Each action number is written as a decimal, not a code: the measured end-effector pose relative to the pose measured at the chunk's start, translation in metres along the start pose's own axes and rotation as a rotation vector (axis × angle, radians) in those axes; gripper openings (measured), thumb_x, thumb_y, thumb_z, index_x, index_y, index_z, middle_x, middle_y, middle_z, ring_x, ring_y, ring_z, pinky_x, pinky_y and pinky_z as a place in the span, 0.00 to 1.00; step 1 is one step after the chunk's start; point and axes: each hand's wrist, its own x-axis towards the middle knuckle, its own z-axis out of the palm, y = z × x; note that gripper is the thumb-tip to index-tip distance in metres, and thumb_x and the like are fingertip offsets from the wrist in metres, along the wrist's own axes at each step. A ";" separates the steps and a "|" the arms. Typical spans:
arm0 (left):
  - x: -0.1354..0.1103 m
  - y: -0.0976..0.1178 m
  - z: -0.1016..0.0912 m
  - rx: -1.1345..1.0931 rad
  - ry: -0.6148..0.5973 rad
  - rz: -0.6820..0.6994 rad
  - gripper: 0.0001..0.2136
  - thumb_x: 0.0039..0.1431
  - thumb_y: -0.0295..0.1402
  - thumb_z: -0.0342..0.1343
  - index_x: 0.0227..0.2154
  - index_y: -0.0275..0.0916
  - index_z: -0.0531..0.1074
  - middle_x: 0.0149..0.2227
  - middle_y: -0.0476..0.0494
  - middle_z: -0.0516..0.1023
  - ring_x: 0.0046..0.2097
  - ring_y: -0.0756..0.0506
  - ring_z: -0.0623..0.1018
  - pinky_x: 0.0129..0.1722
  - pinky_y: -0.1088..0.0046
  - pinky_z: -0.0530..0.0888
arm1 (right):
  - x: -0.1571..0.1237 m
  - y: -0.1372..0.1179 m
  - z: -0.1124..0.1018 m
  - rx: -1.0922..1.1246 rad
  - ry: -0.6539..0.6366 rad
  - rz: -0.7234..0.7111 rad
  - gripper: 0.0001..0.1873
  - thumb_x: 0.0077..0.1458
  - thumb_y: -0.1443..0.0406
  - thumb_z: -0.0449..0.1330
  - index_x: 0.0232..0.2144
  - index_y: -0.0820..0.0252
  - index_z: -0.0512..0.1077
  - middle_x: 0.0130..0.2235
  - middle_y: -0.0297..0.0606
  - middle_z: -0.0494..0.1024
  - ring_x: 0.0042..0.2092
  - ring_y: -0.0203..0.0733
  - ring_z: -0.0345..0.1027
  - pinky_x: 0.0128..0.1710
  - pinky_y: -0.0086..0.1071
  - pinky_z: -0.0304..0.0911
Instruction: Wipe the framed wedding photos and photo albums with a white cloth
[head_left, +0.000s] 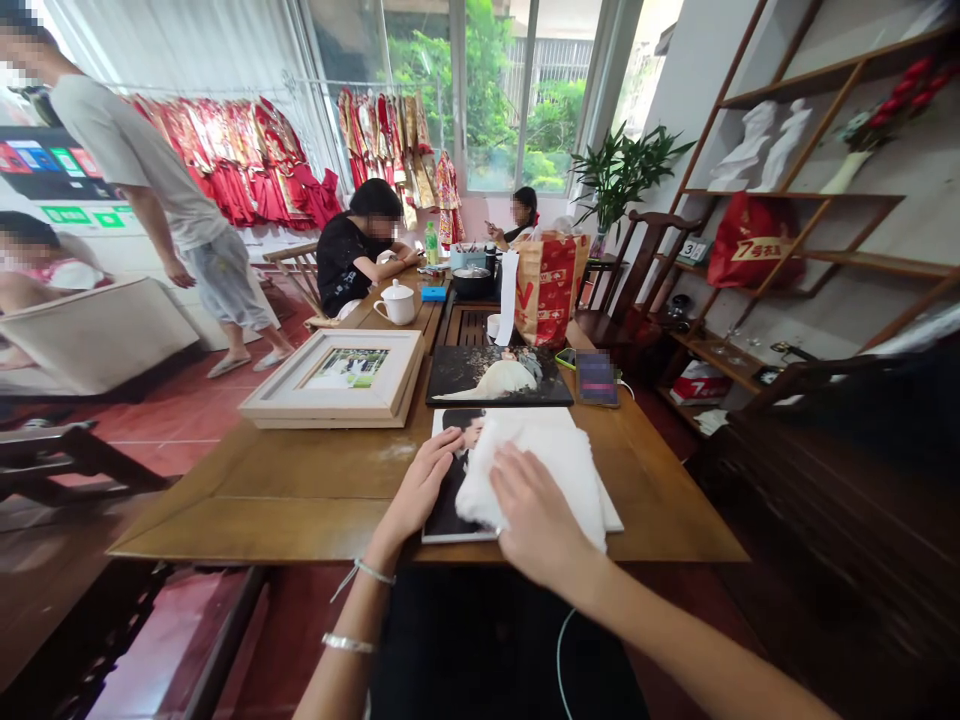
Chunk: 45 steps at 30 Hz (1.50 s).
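At the left of the wooden table (300, 500) lie stacked picture frames (349, 372). Right of them, the left hand (426, 482), fingers mostly straight and grasping nothing, rests on the far left part of a portrait panel (448, 505) at the table's near edge. The right hand (538, 522), palm down with fingers loosely extended, presses a white cloth (559, 465) onto the panel's middle and right. The step looks like wiping; moving the cloth on calls for light, even pressure and a steady panel.
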 end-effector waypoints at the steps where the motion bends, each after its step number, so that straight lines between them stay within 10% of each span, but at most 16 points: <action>1: 0.000 0.002 0.000 -0.010 -0.001 -0.018 0.19 0.66 0.37 0.40 0.52 0.40 0.70 0.60 0.43 0.65 0.63 0.45 0.62 0.64 0.60 0.55 | -0.007 -0.015 0.002 0.034 -0.002 -0.050 0.28 0.48 0.68 0.56 0.53 0.74 0.66 0.60 0.57 0.62 0.63 0.58 0.48 0.64 0.45 0.40; 8: 0.001 0.004 0.000 0.004 -0.020 -0.001 0.20 0.67 0.36 0.36 0.50 0.40 0.72 0.61 0.42 0.65 0.63 0.44 0.62 0.64 0.60 0.55 | -0.041 -0.047 -0.001 0.222 -0.074 -0.231 0.34 0.51 0.67 0.53 0.59 0.75 0.57 0.64 0.55 0.55 0.66 0.53 0.37 0.66 0.43 0.30; 18: -0.002 -0.007 0.005 0.153 0.000 0.129 0.17 0.62 0.33 0.50 0.53 0.42 0.68 0.61 0.40 0.64 0.63 0.42 0.61 0.64 0.56 0.55 | -0.052 0.044 -0.020 0.245 -0.095 -0.138 0.38 0.40 0.73 0.54 0.57 0.57 0.64 0.61 0.37 0.63 0.66 0.47 0.43 0.65 0.48 0.35; 29: -0.002 -0.006 0.003 0.153 -0.024 0.142 0.17 0.62 0.32 0.49 0.54 0.44 0.67 0.61 0.41 0.63 0.64 0.42 0.60 0.64 0.55 0.55 | 0.036 0.135 -0.008 0.180 -0.101 -0.154 0.40 0.41 0.75 0.55 0.59 0.54 0.61 0.63 0.39 0.60 0.66 0.48 0.43 0.63 0.55 0.33; 35: -0.001 -0.005 0.004 0.152 -0.022 0.134 0.17 0.62 0.32 0.49 0.54 0.43 0.67 0.61 0.40 0.63 0.64 0.43 0.60 0.64 0.57 0.54 | 0.039 0.126 -0.004 0.160 -0.043 -0.153 0.42 0.39 0.75 0.53 0.60 0.55 0.60 0.63 0.39 0.60 0.65 0.47 0.45 0.63 0.54 0.33; 45: -0.002 -0.005 0.006 0.154 -0.024 0.135 0.17 0.63 0.32 0.48 0.54 0.44 0.67 0.61 0.41 0.63 0.64 0.42 0.60 0.64 0.55 0.54 | -0.060 0.065 -0.021 0.205 -0.139 -0.181 0.43 0.43 0.73 0.54 0.63 0.48 0.54 0.64 0.33 0.57 0.66 0.47 0.41 0.64 0.53 0.30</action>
